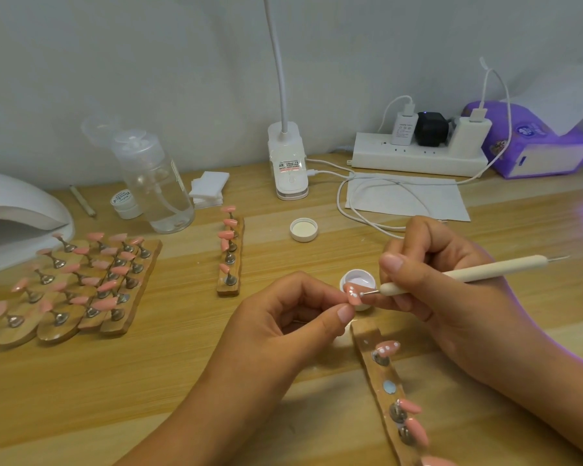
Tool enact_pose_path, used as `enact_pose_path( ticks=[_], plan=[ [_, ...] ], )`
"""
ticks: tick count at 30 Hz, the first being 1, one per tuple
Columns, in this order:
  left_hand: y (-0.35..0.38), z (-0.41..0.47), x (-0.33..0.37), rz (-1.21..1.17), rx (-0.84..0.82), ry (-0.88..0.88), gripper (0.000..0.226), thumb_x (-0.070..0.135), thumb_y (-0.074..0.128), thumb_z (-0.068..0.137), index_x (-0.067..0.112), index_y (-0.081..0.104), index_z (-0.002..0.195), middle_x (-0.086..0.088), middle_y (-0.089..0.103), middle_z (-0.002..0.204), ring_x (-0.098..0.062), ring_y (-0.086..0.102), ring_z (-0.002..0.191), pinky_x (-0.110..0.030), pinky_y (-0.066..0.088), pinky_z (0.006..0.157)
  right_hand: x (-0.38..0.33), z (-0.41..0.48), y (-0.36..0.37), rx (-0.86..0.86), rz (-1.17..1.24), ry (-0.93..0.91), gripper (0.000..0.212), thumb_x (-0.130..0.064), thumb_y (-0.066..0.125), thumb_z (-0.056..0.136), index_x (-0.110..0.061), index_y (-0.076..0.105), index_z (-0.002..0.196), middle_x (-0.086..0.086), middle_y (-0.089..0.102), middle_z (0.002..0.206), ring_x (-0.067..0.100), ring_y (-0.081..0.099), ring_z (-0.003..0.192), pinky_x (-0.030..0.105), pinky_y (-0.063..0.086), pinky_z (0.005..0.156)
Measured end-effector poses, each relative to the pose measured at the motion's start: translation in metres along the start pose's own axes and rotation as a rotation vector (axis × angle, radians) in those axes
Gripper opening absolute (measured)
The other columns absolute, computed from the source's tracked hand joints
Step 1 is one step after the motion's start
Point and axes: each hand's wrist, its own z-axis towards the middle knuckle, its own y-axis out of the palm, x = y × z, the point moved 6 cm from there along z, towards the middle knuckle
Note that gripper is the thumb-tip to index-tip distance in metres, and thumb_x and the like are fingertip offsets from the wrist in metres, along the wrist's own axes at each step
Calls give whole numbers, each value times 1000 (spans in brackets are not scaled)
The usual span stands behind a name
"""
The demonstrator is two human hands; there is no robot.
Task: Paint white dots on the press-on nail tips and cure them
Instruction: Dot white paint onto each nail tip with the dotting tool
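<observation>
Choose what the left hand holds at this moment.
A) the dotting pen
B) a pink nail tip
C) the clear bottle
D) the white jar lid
B: the left hand pinches a pink nail tip at its fingertips, while the right hand holds the dotting pen with its metal point at that nail.

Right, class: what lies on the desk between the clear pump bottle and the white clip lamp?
A small stack of white pads lies between the clear pump bottle and the white clip lamp; the head view shows it.
</observation>
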Motion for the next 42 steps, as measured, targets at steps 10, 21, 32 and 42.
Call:
enact_pose_path(
  ticks=[10, 21, 32, 42],
  plan=[
    [1, -1, 2, 10, 2, 2, 3, 26, 72, 74, 25, 72, 77, 5, 68, 71, -3, 60, 68, -18, 48, 64, 1, -1, 0, -18, -62, -13, 32, -45, 80, 72, -25, 55, 65, -1, 55, 62, 6, 53, 58, 26, 53, 64],
    [1, -1, 2, 8, 7, -7, 3, 26, 72, 73, 25, 72, 76, 4, 68, 71, -4, 61, 68, -17, 49, 65, 1, -1, 0, -18, -58, -7, 30, -42, 80, 73, -27, 55, 65, -3, 55, 62, 7, 53, 59, 29, 54, 67],
    [1, -1, 3, 8, 3, -2, 2, 25, 72, 73, 25, 72, 76, 5, 68, 71, -3, 61, 68, -16, 49, 66, 1, -1, 0, -23, -89, -9, 31, -45, 79, 73, -27, 54, 65, -3, 54, 61, 7, 53, 60, 24, 50, 65],
    [2, -1, 3, 6, 1, 3, 2, 25, 72, 73, 26, 72, 75, 5, 68, 71, -2, 60, 67, -16, 49, 65, 1, 0, 0, -16, -76, 0, 22, -28, 72, 75, -26, 54, 63, -1, 53, 60, 8, 53, 59, 20, 48, 61]
  ],
)
